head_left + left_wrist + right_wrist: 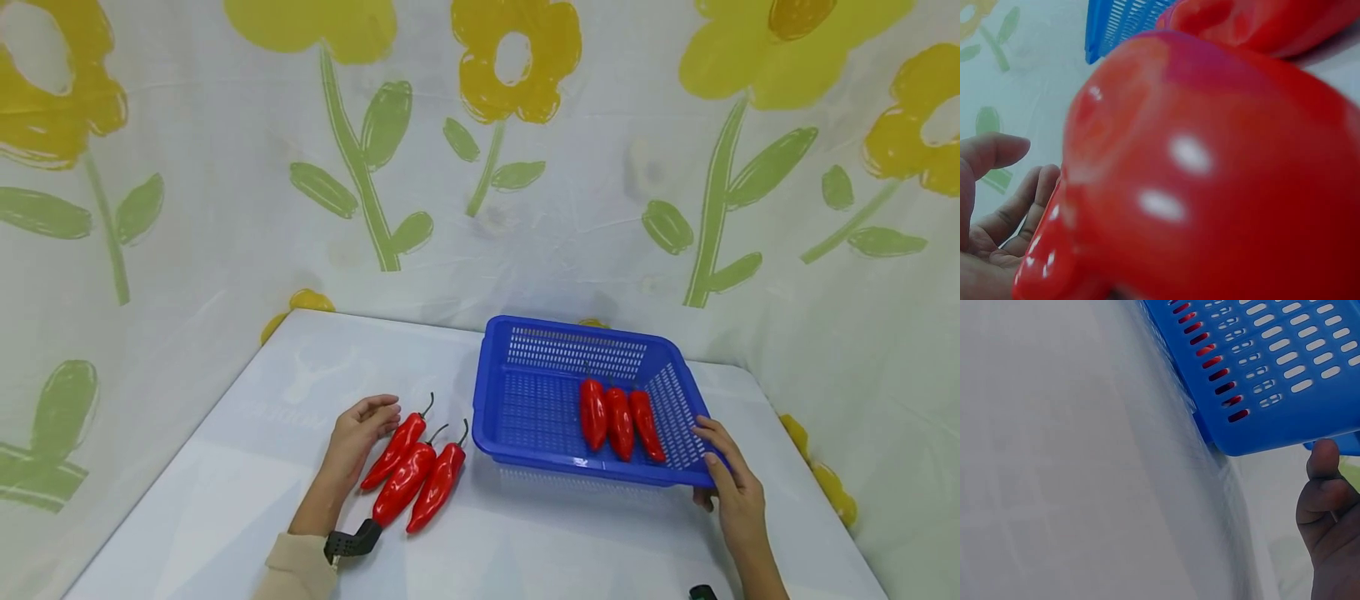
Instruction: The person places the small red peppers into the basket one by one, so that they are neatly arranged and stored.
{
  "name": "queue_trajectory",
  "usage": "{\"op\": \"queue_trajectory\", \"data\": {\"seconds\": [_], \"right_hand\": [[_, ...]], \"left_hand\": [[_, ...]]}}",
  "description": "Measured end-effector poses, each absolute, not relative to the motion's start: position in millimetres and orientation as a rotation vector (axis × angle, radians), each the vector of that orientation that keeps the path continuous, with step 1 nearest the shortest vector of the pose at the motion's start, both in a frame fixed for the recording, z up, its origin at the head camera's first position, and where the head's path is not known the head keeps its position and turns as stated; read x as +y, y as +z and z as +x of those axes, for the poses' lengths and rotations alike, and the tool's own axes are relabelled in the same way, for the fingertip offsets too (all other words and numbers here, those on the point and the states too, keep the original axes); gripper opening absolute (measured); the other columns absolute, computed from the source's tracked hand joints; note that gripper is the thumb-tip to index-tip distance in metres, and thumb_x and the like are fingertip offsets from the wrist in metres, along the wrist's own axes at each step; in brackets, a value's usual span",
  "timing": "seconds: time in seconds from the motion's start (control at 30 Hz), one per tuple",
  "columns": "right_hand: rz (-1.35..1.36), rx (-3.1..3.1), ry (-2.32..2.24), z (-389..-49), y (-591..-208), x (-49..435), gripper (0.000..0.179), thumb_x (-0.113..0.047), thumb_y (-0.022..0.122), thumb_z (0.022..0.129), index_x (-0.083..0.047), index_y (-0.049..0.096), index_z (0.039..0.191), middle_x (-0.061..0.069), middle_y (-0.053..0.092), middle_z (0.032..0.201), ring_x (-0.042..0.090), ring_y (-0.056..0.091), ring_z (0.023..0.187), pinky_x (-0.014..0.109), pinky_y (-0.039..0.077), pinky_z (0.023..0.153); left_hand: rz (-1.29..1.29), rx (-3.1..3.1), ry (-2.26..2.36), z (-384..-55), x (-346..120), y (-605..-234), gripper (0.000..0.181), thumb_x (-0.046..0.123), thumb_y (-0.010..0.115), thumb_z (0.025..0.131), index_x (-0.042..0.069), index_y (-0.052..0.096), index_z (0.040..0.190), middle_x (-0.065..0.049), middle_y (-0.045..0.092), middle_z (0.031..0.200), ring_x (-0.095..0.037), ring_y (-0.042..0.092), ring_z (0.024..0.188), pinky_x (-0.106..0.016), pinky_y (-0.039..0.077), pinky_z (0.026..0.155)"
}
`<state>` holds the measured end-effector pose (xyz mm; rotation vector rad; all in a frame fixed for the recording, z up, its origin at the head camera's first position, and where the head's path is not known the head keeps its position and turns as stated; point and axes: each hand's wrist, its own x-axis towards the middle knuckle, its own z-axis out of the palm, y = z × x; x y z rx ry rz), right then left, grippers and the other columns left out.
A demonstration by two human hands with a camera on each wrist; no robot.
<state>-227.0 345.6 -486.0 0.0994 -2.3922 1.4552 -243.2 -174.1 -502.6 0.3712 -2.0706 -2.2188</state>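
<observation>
My left hand [363, 431] is beside the leftmost of three glossy red peppers [395, 451] lying on the table, fingers loosely bent. In the left wrist view, that hand [1004, 206] has its thumb apart from the fingers, and a close red pepper [1210, 162] fills much of the picture. With thumb and fingers, my right hand [738, 492] grips the right front corner of a blue plastic basket [570, 471]. The right wrist view has the hand [1329, 506] at the edge of the slotted basket [1260, 434]. Three more red peppers [620, 423] lie side by side inside, towards its right.
The white table [247, 467] runs back to a cloth wall [570, 250] printed with yellow flowers. Cloth also hangs along the table's left and right sides. At the back right of the table, the basket appears slightly tilted, its near side casting a shadow.
</observation>
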Motion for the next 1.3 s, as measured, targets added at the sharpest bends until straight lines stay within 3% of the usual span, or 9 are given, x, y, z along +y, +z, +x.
{"op": "queue_trajectory", "data": {"seconds": [0.5,0.9,1.1,1.3], "right_hand": [[0.096,-2.382,1.465,-227.2,-482.0,344.2,0.039,-0.023,0.041,0.109,-0.011,0.052,0.145,-0.009,0.041,0.152,0.021,0.056,0.057,0.027,0.051,0.046],[0.082,-2.379,1.489,-226.9,-484.2,344.0,0.04,-0.024,0.042,0.109,-0.01,0.052,0.145,-0.009,0.042,0.15,0.022,0.057,0.057,0.027,0.051,0.046],[0.07,-2.388,1.473,-227.1,-481.4,344.5,0.04,-0.026,0.042,0.109,-0.011,0.052,0.145,-0.009,0.041,0.151,0.022,0.057,0.058,0.026,0.051,0.047],[0.023,-2.426,1.464,-225.8,-481.3,342.5,0.043,-0.033,0.041,0.109,-0.014,0.051,0.146,-0.01,0.04,0.151,0.023,0.058,0.059,0.028,0.053,0.048]], "left_hand": [[0.378,-2.423,-1.944,-228.0,-187.7,-492.7,0.048,0.033,0.072,0.093,0.005,0.061,0.131,-0.013,0.066,0.121,-0.027,0.065,0.106,-0.048,0.049,0.101],[0.398,-2.544,-1.834,-217.8,-181.1,-486.6,0.044,0.03,0.073,0.091,0.005,0.065,0.125,-0.01,0.068,0.113,-0.026,0.064,0.102,-0.052,0.049,0.099],[0.354,-2.611,-1.728,-217.3,-177.1,-484.9,0.041,0.026,0.075,0.089,0.005,0.067,0.123,-0.007,0.069,0.111,-0.025,0.063,0.106,-0.046,0.053,0.096],[0.265,-2.707,-1.559,-213.3,-173.1,-483.6,0.043,0.021,0.083,0.081,0.004,0.068,0.117,-0.005,0.069,0.101,-0.021,0.064,0.092,-0.037,0.06,0.079]]}}
